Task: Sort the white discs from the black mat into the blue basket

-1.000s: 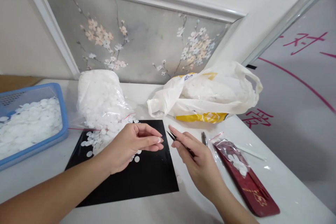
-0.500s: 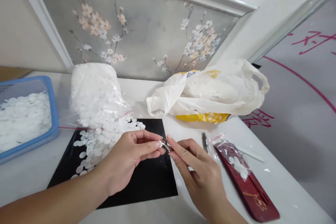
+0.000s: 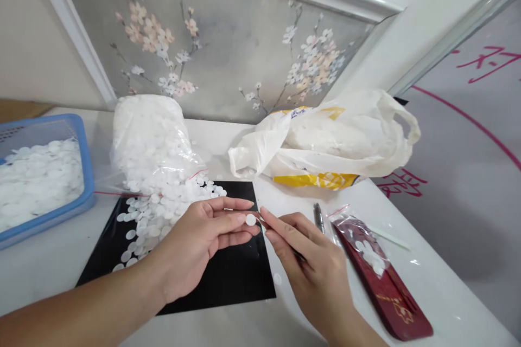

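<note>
Between the thumb and fingers of my left hand [image 3: 211,230] is a small round white disc [image 3: 251,220], its flat face turned toward me. My right hand [image 3: 311,263] is closed around a slim metal tool [image 3: 300,256] whose kind I cannot make out; most of it is hidden by the fingers. Its tip end lies close to the disc, at my left fingertips. Both hands are held over the right part of a black mat [image 3: 228,276]. Many loose white discs [image 3: 163,217] are heaped on the mat's left side, spilling from a clear zip bag [image 3: 152,135].
A blue basket [image 3: 87,173] full of white discs stands at the left. Behind the mat lies a white and yellow plastic bag [image 3: 321,146]. To the right are a dark red case [image 3: 391,303], a small clear bag [image 3: 372,257] with white pieces, and a pen-like object [image 3: 318,217].
The disc has turned from nearly edge-on to face me. The metal tool's two tips, plainly seen at the disc before, are now mostly hidden behind my fingers.
</note>
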Demonstrator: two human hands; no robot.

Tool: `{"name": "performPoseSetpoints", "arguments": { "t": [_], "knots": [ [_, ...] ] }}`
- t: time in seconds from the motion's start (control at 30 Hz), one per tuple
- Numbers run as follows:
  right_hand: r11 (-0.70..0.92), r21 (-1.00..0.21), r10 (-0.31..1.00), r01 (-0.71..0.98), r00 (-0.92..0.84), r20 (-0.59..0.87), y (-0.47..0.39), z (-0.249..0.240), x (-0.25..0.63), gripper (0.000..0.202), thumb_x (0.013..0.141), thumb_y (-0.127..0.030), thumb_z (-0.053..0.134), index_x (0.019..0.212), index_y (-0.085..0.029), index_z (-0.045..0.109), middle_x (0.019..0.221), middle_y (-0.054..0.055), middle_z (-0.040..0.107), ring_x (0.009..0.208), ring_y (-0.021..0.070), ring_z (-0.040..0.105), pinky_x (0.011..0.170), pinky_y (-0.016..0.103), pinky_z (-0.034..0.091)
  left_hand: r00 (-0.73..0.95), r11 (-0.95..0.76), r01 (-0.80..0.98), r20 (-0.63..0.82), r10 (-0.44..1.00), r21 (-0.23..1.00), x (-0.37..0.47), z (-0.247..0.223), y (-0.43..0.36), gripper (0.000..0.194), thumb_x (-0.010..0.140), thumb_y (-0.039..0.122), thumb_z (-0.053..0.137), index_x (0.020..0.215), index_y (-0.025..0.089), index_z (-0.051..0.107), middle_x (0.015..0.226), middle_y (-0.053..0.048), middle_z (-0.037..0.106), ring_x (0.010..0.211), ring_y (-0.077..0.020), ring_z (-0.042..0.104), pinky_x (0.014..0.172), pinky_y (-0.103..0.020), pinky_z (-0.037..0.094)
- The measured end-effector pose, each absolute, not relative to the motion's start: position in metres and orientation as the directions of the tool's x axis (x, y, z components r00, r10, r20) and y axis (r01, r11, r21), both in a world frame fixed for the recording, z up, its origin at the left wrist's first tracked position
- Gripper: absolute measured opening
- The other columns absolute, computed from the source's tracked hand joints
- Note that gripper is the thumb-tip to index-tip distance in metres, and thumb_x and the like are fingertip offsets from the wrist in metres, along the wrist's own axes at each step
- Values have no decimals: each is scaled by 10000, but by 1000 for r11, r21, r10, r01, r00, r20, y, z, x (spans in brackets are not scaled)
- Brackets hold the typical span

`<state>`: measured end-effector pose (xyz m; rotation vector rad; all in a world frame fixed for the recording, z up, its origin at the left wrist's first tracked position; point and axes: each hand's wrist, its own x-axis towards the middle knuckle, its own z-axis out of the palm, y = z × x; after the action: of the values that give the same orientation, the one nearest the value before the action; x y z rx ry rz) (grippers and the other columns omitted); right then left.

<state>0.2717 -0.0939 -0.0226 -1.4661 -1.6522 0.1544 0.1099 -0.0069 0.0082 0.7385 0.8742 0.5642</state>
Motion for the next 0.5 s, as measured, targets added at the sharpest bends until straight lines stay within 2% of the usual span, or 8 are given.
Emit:
{"name": "performPoseSetpoints", "arguments": {
  "t": [0.1, 0.2, 0.37, 0.5],
  "knots": [
    [280, -623, 848, 730, 116, 517, -93, -23, 272, 340, 932, -140, 536, 1217, -256, 680, 810, 34, 647, 669, 137, 640, 583, 227, 526, 540, 637, -165, -471, 697, 753, 110, 12, -7, 148, 847, 121, 649, 961, 143, 742, 858, -85, 777, 813, -156, 732, 816, -245, 587],
    [279, -624, 845, 730, 122, 520, -94, -22, 272, 337, 928, -140, 548, 1216, -254, 680, 804, 30, 647, 658, 134, 634, 572, 223, 520, 557, 632, -160, -459, 692, 758, 110, 12, -8, 164, 826, 141, 692, 983, 154, 738, 878, -75, 777, 825, -156, 731, 825, -249, 584],
    [316, -595, 838, 739, 77, 540, -94, -21, 272, 341, 922, -107, 549, 1208, -234, 683, 804, 29, 645, 663, 126, 636, 595, 220, 520, 544, 613, -155, -451, 708, 775, 109, 7, -10, 141, 746, 200, 788, 875, 156, 752, 882, -54, 771, 828, -164, 734, 822, -241, 575],
    [350, -557, 825, 754, 35, 565, -94, -23, 272, 346, 927, -93, 542, 1218, -228, 672, 791, 22, 637, 646, 117, 625, 578, 218, 507, 526, 590, -136, -446, 724, 796, 110, 7, -11, 123, 751, 202, 780, 859, 156, 744, 856, -44, 766, 823, -162, 733, 812, -243, 569]
  ]
}}
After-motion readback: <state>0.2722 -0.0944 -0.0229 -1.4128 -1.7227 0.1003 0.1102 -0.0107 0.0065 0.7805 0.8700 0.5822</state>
